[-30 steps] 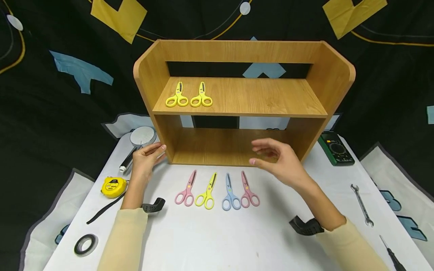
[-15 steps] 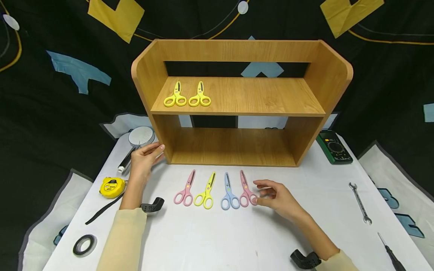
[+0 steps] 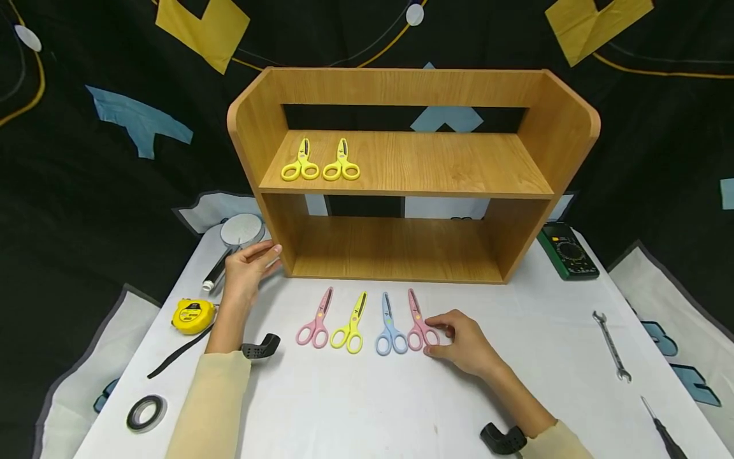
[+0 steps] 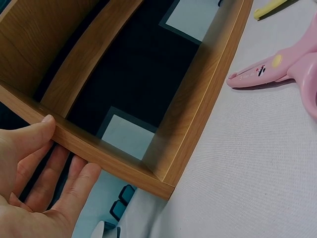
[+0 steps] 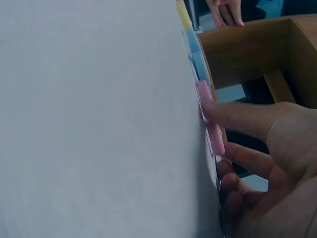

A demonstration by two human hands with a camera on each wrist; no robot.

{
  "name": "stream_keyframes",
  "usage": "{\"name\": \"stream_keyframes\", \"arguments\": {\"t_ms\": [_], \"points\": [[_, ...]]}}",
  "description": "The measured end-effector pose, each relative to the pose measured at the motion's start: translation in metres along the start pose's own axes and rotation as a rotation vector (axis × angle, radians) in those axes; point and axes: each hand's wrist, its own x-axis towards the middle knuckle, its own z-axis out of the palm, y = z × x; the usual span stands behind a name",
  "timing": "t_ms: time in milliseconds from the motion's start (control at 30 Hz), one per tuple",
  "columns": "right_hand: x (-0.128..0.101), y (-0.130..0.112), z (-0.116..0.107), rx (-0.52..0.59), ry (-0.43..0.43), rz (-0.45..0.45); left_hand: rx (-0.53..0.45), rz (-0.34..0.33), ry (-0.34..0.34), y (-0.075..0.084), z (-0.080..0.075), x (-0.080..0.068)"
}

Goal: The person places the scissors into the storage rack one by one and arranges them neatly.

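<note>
Pink scissors (image 3: pixel 420 322) — handles under right hand's (image 3: pixel 461 347) grip.

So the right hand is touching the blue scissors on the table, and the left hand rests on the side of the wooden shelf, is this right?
Not quite. The right hand touches the pink scissors at the row's right end, not the blue scissors beside them; the head view shows this. The left hand does rest on the wooden shelf.

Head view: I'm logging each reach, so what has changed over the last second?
The right hand came down from in front of the shelf unit toward the person and now touches the handle of the right-hand pink scissors, which has not been lifted. The left hand stayed against the unit's left side. The other scissors kept their places.
</note>
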Motion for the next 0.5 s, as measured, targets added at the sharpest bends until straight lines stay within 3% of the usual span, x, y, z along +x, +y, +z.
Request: {"name": "stream_keyframes", "arguments": {"t_ms": [200,500], "points": [[0.001,-0.007,0.002,-0.022,0.038,-0.005,0.016,-0.007,0.020,0.002,0.000,-0.002],[-0.005,-0.012,-0.014,0.133,0.046,0.010,0.019,0.001,-0.002,0.002,-0.001,-0.002]]}}
